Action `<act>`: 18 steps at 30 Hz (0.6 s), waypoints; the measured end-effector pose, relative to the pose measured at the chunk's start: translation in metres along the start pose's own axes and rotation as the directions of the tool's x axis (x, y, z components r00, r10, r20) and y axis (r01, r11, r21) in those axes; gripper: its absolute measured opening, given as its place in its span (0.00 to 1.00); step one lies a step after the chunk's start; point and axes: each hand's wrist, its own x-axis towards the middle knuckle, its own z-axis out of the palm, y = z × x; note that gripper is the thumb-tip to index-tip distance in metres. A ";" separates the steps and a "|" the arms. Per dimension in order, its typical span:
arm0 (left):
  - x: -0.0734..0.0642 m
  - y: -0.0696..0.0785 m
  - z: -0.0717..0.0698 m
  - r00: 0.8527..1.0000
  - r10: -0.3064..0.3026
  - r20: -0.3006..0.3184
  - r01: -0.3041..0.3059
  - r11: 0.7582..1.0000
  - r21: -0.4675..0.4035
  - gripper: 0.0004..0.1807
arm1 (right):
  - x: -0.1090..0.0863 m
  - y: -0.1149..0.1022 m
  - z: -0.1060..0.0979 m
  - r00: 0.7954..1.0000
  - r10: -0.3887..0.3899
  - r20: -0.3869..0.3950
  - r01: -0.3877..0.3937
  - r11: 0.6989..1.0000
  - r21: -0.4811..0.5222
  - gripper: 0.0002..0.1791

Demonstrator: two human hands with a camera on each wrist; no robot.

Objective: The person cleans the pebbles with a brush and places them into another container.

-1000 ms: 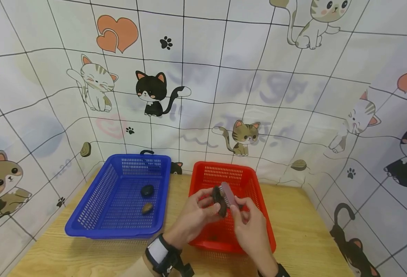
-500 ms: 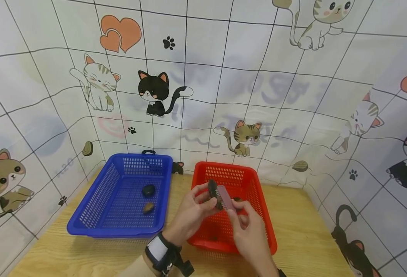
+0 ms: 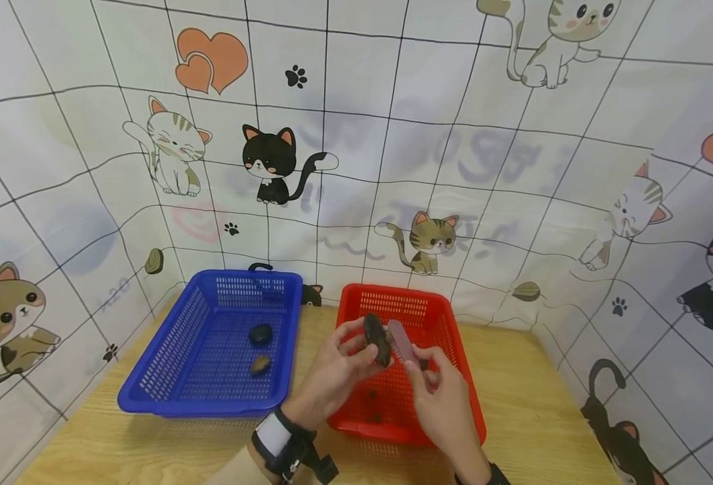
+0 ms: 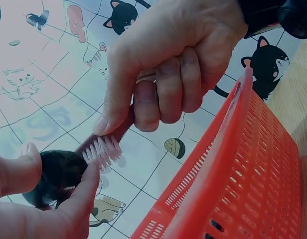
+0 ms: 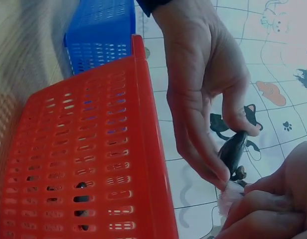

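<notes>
In the head view my left hand (image 3: pixel 338 369) pinches a dark, elongated shell-like piece (image 3: pixel 376 339) between thumb and fingers, over the red basket (image 3: pixel 470 404). The left wrist view shows its glossy, rounded surface (image 4: pixel 59 172). My right hand (image 3: pixel 444 399) grips a small scrubbing brush (image 3: pixel 401 339) with a dull pink back, just right of the piece. Pale bristles (image 4: pixel 106 152) face the piece and lie close against it in the left wrist view. Seen from the right wrist, the piece (image 5: pixel 234 149) looks thin, with a small brown lump at its lower end.
A blue basket (image 3: pixel 127 397) stands on the wooden table (image 3: pixel 532 391) at left, holding a dark oval piece (image 3: pixel 261 333) and a brown one (image 3: pixel 259 365). Small dark bits (image 3: pixel 373 394) lie in the red basket. A cat-patterned sheet (image 3: pixel 344 155) hangs behind.
The piece has tilted in my left hand and its broad side now faces the camera. The brush has shifted back and forth along it, now slightly right of where it was half a second ago.
</notes>
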 end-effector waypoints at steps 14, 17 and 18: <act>-0.004 0.009 -0.003 0.995 0.097 -0.028 -0.097 0.995 0.004 0.37 | -0.001 -0.001 -0.002 0.997 -0.005 -0.079 -0.001 0.997 -0.078 0.26; -0.006 0.010 0.000 0.997 0.071 0.033 -0.071 0.997 -0.004 0.37 | -0.001 0.000 0.000 0.998 -0.011 -0.063 0.007 0.998 -0.063 0.26; -0.006 0.010 0.002 0.997 0.057 0.044 -0.056 0.998 -0.009 0.37 | -0.001 0.001 0.001 0.998 -0.016 -0.057 0.013 0.999 -0.053 0.26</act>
